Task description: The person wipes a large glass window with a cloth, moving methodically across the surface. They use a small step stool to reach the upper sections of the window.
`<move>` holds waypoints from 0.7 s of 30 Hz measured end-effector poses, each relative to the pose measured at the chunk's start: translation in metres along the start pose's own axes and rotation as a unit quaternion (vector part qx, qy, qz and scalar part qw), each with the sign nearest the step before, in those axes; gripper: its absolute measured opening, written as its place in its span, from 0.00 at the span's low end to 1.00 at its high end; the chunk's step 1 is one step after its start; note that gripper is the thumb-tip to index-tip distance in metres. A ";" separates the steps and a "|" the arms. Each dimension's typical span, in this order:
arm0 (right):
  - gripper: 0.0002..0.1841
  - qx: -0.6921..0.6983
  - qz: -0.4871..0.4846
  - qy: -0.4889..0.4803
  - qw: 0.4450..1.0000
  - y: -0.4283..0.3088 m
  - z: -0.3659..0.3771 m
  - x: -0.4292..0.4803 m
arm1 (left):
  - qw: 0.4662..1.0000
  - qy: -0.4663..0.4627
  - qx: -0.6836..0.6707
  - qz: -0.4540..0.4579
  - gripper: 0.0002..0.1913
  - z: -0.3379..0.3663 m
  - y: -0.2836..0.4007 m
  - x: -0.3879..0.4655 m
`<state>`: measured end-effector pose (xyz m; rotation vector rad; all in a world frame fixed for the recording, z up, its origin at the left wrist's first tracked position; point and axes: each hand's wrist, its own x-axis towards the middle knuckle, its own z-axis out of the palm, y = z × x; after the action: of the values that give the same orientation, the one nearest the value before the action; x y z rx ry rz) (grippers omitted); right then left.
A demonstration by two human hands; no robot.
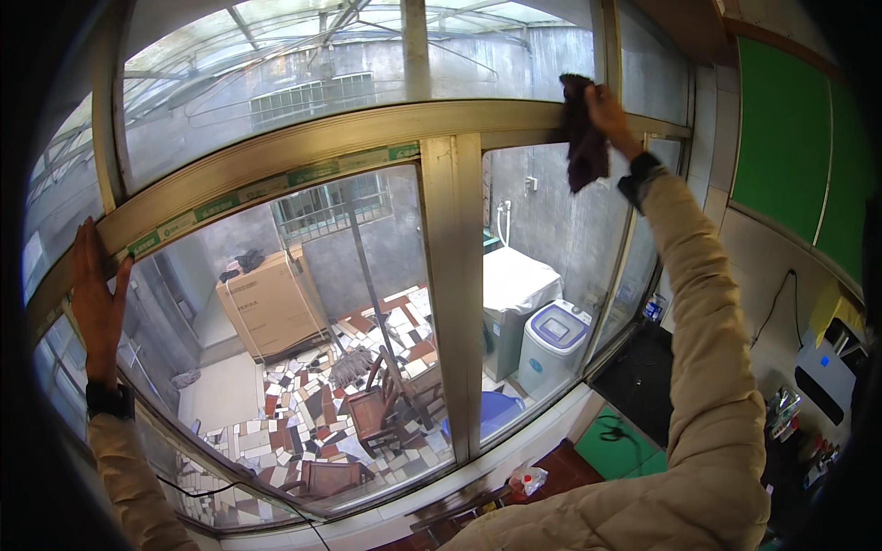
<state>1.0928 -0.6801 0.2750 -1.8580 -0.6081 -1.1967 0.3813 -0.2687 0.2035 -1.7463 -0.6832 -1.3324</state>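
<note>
My right hand [610, 120] grips a dark maroon cloth [582, 134], raised at the right end of the window's horizontal metal rail [324, 131]. Part of the cloth hangs down over the pane below the rail. My left hand [98, 296] lies with fingers spread against the left end of the same rail, holding nothing. Green and white printed tape [255, 189] runs along the rail's lower edge. Between the hands stands an upright metal window post [451, 289], with glass panes on both sides.
Behind the glass are a large cardboard box [272, 306], a mop [353, 365], wooden chairs [368, 413] and a small washing machine [555, 337]. Green wall cabinets [778, 144] hang at my right. Below them, a dark countertop [637, 379] adjoins the window. A plastic bottle [528, 480] stands low down.
</note>
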 end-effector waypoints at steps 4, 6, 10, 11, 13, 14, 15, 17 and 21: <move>0.17 0.036 -0.095 0.146 0.984 -0.077 0.044 -0.065 | 1.000 -0.013 0.006 -0.020 0.38 0.000 0.003 -0.003; 0.14 0.085 -0.132 0.144 0.977 -0.124 0.042 -0.091 | 1.000 -0.001 0.024 -0.015 0.37 0.003 0.004 -0.004; 0.12 0.103 -0.195 0.161 0.962 -0.219 0.032 -0.131 | 0.999 0.010 0.030 -0.027 0.36 0.010 0.007 -0.004; 0.12 0.108 -0.205 0.159 0.960 -0.239 0.029 -0.140 | 0.999 0.010 0.033 -0.028 0.36 0.010 0.008 -0.004; 0.10 0.119 -0.207 0.137 0.961 -0.274 0.025 -0.157 | 0.999 0.009 0.019 -0.033 0.35 0.009 0.009 -0.003; 0.10 0.135 -0.214 0.117 0.960 -0.292 0.024 -0.166 | 0.999 0.010 0.019 -0.030 0.34 0.008 0.010 -0.003; 0.10 0.156 -0.228 0.114 0.954 -0.311 0.025 -0.174 | 1.000 0.013 0.014 -0.025 0.33 0.006 0.010 -0.003; 0.11 0.129 -0.307 0.127 0.934 -0.355 0.030 -0.185 | 1.000 0.014 0.006 -0.016 0.32 0.001 0.011 -0.002; 0.10 0.194 -0.349 0.104 0.911 -0.430 0.030 -0.214 | 1.000 -0.016 -0.005 -0.019 0.30 -0.008 0.008 0.001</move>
<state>0.6938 -0.4131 0.2391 -1.1725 -1.3484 -1.5526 0.3843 -0.2795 0.2029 -1.7730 -0.7322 -1.3383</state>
